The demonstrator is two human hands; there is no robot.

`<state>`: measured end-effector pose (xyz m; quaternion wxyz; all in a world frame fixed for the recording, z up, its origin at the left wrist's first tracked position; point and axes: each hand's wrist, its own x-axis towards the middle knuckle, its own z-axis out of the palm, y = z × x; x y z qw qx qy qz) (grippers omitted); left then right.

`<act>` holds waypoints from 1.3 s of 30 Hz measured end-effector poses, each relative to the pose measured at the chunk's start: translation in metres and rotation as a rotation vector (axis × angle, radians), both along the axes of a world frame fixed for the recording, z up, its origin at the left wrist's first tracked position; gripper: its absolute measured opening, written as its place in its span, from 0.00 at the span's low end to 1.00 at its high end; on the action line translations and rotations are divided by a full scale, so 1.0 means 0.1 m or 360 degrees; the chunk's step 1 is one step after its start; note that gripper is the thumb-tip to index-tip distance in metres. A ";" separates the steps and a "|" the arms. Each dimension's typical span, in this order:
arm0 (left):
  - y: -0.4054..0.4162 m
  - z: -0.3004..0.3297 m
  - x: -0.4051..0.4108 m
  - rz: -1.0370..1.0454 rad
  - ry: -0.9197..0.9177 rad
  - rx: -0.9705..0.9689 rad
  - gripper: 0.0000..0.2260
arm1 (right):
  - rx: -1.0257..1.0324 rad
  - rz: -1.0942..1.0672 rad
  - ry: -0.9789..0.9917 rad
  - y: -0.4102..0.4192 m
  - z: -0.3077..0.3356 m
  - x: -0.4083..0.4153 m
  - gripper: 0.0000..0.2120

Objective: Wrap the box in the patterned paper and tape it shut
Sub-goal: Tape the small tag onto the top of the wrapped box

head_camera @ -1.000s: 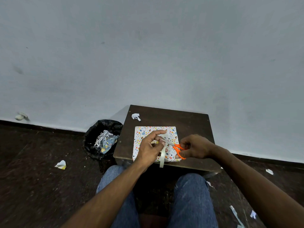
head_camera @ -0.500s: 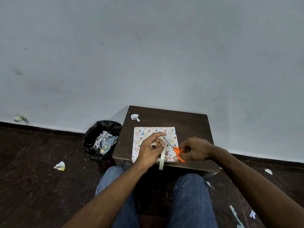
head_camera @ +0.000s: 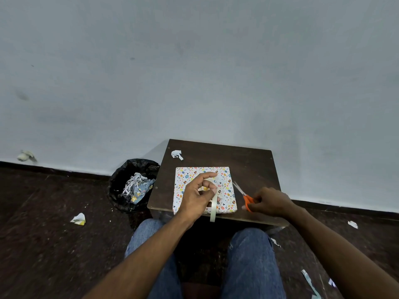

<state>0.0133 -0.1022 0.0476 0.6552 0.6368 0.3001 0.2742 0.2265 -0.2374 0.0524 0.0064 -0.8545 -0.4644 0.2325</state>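
The box (head_camera: 185, 175), wrapped in white paper with a coloured egg pattern, lies flat on a small dark wooden table (head_camera: 248, 167). My left hand (head_camera: 197, 196) is over the box and holds a pale tape roll (head_camera: 213, 209) that hangs past the box's near edge; its forefinger and thumb pinch a short strip of tape above the paper. My right hand (head_camera: 269, 201) grips orange-handled scissors (head_camera: 243, 194) on the table just right of the box, blades pointing away from me.
A black bin (head_camera: 131, 184) with paper scraps stands left of the table. A torn white scrap (head_camera: 177, 154) lies at the table's far left corner. Paper bits litter the dark floor. My knees in jeans are under the table's near edge. A grey wall rises behind.
My right hand has drawn the scissors away from the tape, off the box and down onto the table at its right. My left hand stays over the box with the tape.
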 end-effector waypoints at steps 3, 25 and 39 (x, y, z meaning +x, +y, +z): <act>-0.01 0.01 0.00 -0.0004 -0.0002 -0.0009 0.23 | -0.0034 -0.0404 -0.0071 -0.09 -0.18 0.03 0.27; -0.07 0.12 0.06 -0.0101 -0.0099 -0.0091 0.32 | 0.0902 -0.0446 0.1211 0.11 0.02 -0.36 0.03; -0.11 0.12 0.05 0.0176 -0.0241 -0.0097 0.34 | 0.1293 -0.0309 0.0642 0.39 -0.16 -0.88 0.17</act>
